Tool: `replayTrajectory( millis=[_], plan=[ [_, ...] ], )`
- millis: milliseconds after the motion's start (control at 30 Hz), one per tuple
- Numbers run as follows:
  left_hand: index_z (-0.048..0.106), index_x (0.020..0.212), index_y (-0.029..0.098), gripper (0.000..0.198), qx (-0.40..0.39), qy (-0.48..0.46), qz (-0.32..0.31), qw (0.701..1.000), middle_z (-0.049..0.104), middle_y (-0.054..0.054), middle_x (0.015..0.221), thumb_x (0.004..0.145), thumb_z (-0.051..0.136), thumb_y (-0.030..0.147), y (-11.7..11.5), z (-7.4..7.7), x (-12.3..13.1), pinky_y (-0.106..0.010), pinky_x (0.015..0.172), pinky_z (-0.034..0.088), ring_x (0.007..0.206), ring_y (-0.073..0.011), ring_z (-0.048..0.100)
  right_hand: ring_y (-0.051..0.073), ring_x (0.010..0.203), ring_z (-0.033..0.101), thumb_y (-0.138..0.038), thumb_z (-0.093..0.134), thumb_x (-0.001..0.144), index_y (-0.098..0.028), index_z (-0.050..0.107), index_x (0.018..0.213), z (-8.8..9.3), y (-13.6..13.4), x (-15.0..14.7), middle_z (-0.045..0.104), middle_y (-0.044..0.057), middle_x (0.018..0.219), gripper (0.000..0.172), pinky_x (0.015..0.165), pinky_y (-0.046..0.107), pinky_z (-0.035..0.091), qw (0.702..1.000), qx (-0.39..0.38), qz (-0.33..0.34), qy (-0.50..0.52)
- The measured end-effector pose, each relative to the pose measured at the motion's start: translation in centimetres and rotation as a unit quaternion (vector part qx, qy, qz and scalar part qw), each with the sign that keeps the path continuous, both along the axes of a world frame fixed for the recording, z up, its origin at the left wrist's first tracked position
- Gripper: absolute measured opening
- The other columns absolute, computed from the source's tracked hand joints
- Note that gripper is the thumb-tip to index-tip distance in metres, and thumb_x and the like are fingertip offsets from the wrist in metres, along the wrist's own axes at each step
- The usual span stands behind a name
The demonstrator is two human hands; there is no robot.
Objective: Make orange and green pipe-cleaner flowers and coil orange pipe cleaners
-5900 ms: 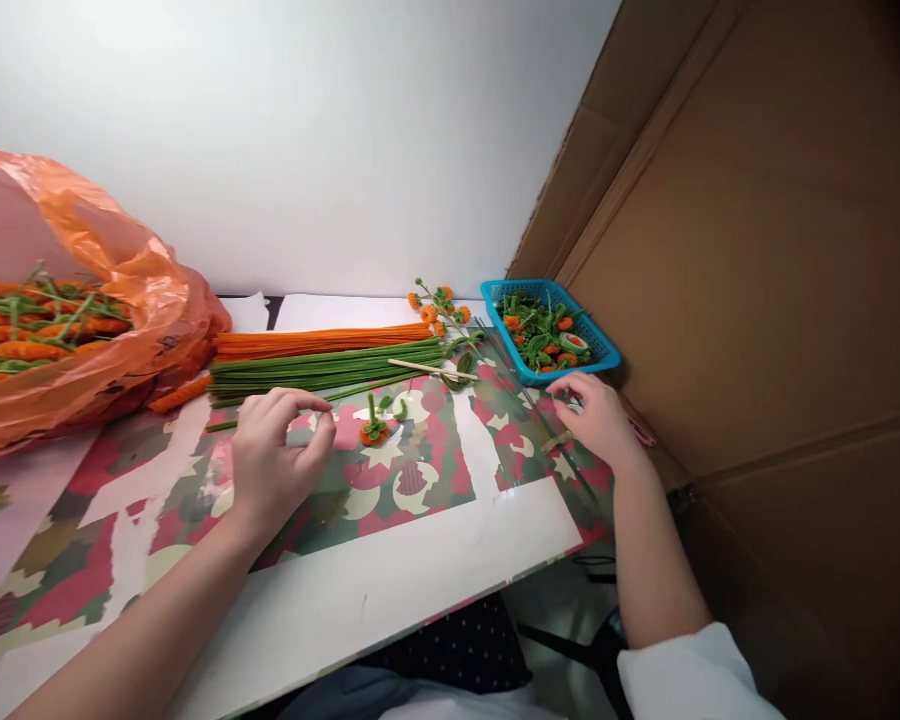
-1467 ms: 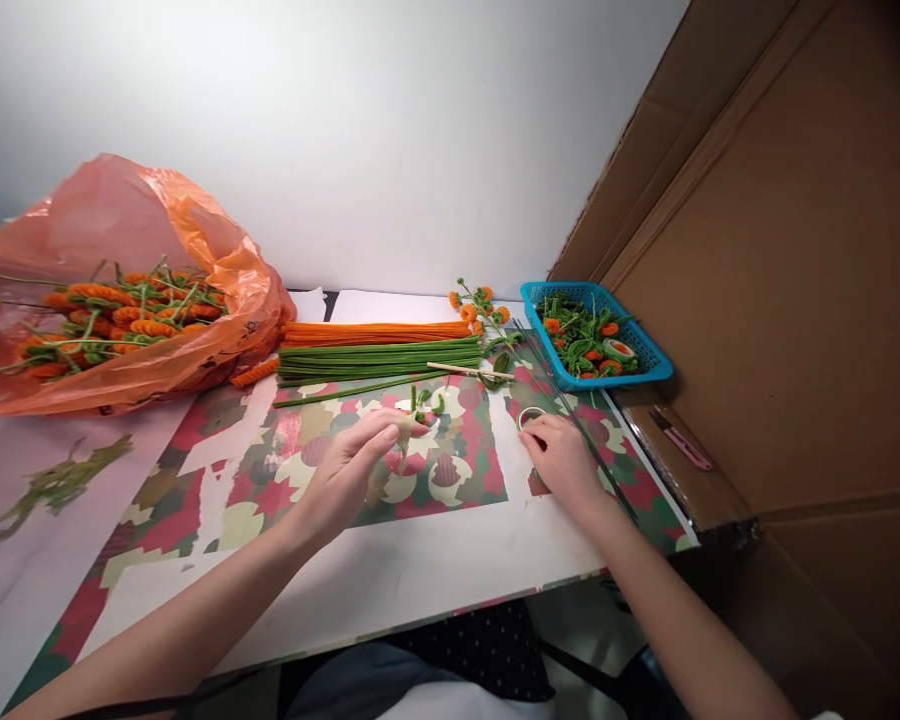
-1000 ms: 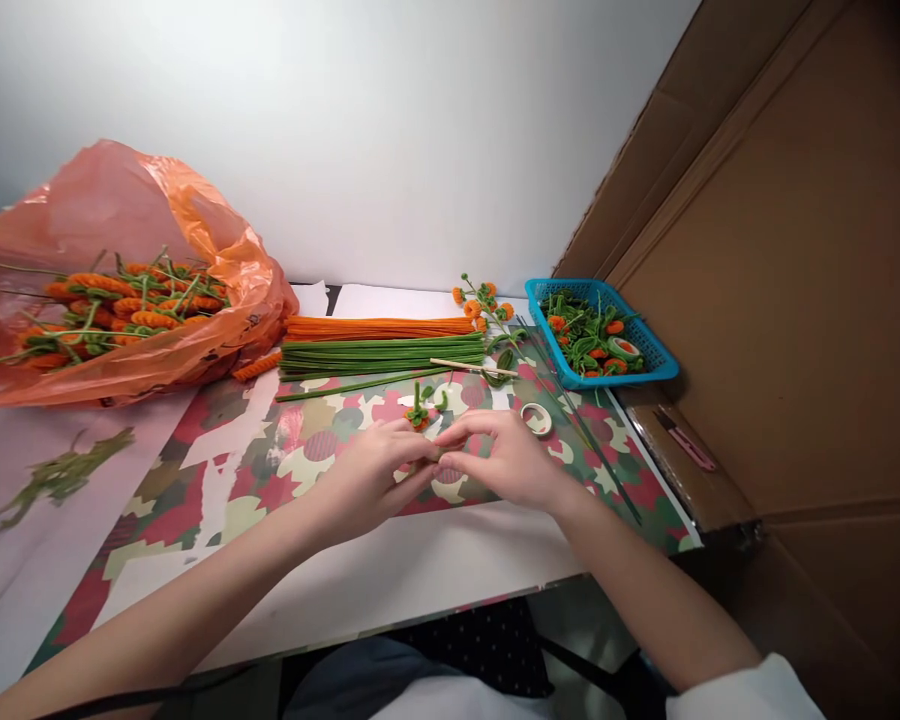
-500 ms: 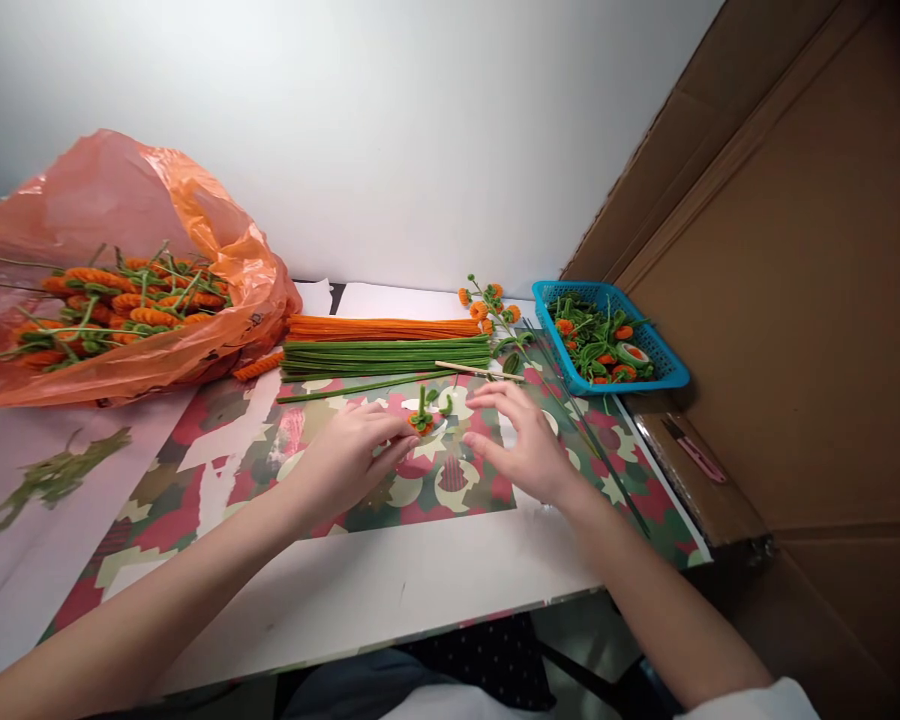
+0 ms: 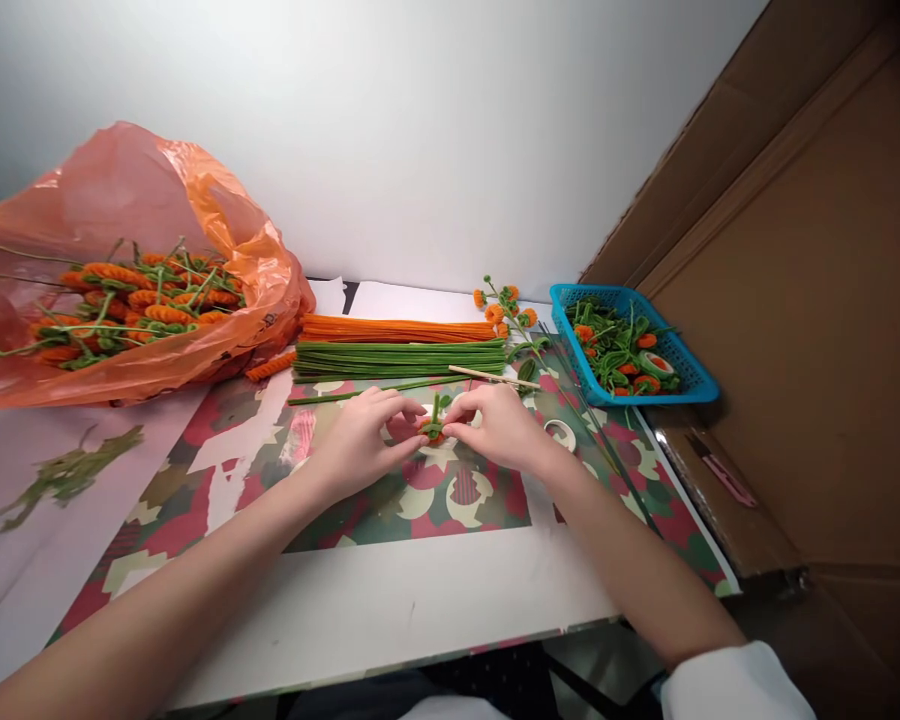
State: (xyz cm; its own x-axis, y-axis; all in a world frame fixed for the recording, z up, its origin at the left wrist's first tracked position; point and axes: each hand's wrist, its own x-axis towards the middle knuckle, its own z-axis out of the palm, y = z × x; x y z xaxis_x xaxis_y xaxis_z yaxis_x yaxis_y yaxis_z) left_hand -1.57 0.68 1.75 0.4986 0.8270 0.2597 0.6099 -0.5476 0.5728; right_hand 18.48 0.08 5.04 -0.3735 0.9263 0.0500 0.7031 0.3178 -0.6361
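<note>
A small orange pipe-cleaner flower [image 5: 433, 428] with a green stem pointing up sits between my hands, just above the patterned sheet. My left hand [image 5: 369, 437] pinches its left side with thumb and fingertips. From the right, my right hand [image 5: 501, 428] has thumb and index finger closed at the green part of the same flower. Fingertips partly cover the orange petals. Close behind lies a small green leaf piece [image 5: 445, 402], partly hidden by my right hand. A roll of tape [image 5: 560, 435] rests beside my right wrist.
Bundles of orange pipe cleaners [image 5: 405, 329] and green pipe cleaners [image 5: 397, 360] lie behind my hands, near a thin stick [image 5: 493, 377]. An orange bag [image 5: 281, 290] of flowers stands left. At right are a blue basket [image 5: 690, 385], a flower spray [image 5: 506, 312] and a pink cutter [image 5: 727, 478].
My right hand has moved left and its fingers have closed on the flower. The left hand keeps its pinch. The whole view has shifted slightly, uncovering the tape roll.
</note>
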Motion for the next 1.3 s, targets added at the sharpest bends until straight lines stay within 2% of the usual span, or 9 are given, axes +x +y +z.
replayTrajectory(
  millis=[133,267,500,700,833,1000,1133,1300],
  plan=[
    [0.065,0.095,0.019,0.028,-0.015,-0.017,0.004,1.0,0.067,-0.005,0.09,0.08,0.065,0.043,0.0,-0.7,0.3,-0.033,0.073,0.044,0.086,-0.023,0.057,0.016,0.072,0.063,-0.016,0.065,0.077,-0.02,0.071,0.072,-1.6,-0.4,-0.2,0.072,0.001,0.074,0.009,0.068,0.027,0.042,0.999,0.003,-0.047,0.011],
    [0.067,0.089,0.021,0.02,-0.018,-0.038,0.007,0.999,0.065,-0.005,0.092,0.084,0.06,0.039,0.0,-1.4,0.7,-0.034,0.076,0.044,0.088,-0.022,0.056,0.016,0.073,0.063,-0.015,0.064,0.076,-0.02,0.069,0.07,-2.3,-0.6,-0.4,0.071,0.001,0.073,0.009,0.067,0.027,0.042,0.998,0.008,-0.059,0.021],
    [0.069,0.083,0.022,0.016,-0.023,-0.053,-0.003,0.998,0.065,-0.004,0.087,0.086,0.057,0.032,0.3,-1.8,1.1,-0.034,0.075,0.043,0.087,-0.0214,0.054,0.016,0.076,0.063,-0.014,0.062,0.077,-0.019,0.065,0.073,-2.5,-0.6,-0.2,0.071,0.0,0.077,0.007,0.073,0.028,0.04,0.998,0.011,-0.061,0.024],
    [0.063,0.075,0.02,0.016,-0.019,-0.058,-0.004,0.998,0.065,-0.003,0.083,0.087,0.054,0.028,0.3,-1.7,1.3,-0.033,0.074,0.043,0.082,-0.0198,0.054,0.017,0.082,0.063,-0.017,0.062,0.079,-0.02,0.062,0.071,-2.4,-1.0,-0.4,0.071,-0.001,0.08,0.009,0.081,0.033,0.032,0.997,0.032,-0.071,-0.019],
    [0.063,0.075,0.02,0.015,0.017,-0.039,0.007,0.999,0.065,-0.004,0.082,0.085,0.054,0.027,0.1,-2.0,1.4,-0.034,0.073,0.043,0.08,-0.0203,0.052,0.02,0.087,0.061,-0.02,0.065,0.078,-0.021,0.062,0.078,-2.4,-1.2,-0.6,0.071,0.0,0.086,0.003,0.08,0.034,0.029,0.995,0.057,-0.072,-0.025],
    [0.063,0.076,0.02,0.014,0.057,-0.01,-0.004,0.998,0.067,-0.005,0.085,0.085,0.054,0.026,0.0,-1.9,1.3,-0.036,0.075,0.042,0.08,-0.0207,0.051,0.018,0.089,0.06,-0.018,0.064,0.083,-0.021,0.064,0.071,-2.6,-1.1,-0.5,0.072,-0.001,0.085,0.013,0.082,0.036,0.024,0.996,0.073,-0.038,-0.019],
    [0.063,0.077,0.021,0.015,-0.004,-0.047,-0.035,0.998,0.065,-0.004,0.083,0.086,0.053,0.027,0.1,-1.4,1.0,-0.034,0.076,0.043,0.082,-0.0197,0.053,0.018,0.089,0.058,-0.016,0.063,0.085,-0.02,0.063,0.075,-2.7,-1.1,-0.3,0.071,-0.001,0.086,0.011,0.082,0.036,0.023,0.996,0.08,-0.011,-0.028],
    [0.061,0.071,0.02,0.017,-0.105,-0.09,-0.044,0.989,0.063,-0.002,0.08,0.085,0.054,0.027,0.3,-1.0,0.8,-0.029,0.07,0.043,0.078,-0.0178,0.054,0.017,0.088,0.055,-0.014,0.057,0.087,-0.019,0.058,0.077,-2.7,-1.3,-0.3,0.068,-0.001,0.086,0.011,0.081,0.034,0.023,0.996,0.082,0.015,-0.043]
  ],
)
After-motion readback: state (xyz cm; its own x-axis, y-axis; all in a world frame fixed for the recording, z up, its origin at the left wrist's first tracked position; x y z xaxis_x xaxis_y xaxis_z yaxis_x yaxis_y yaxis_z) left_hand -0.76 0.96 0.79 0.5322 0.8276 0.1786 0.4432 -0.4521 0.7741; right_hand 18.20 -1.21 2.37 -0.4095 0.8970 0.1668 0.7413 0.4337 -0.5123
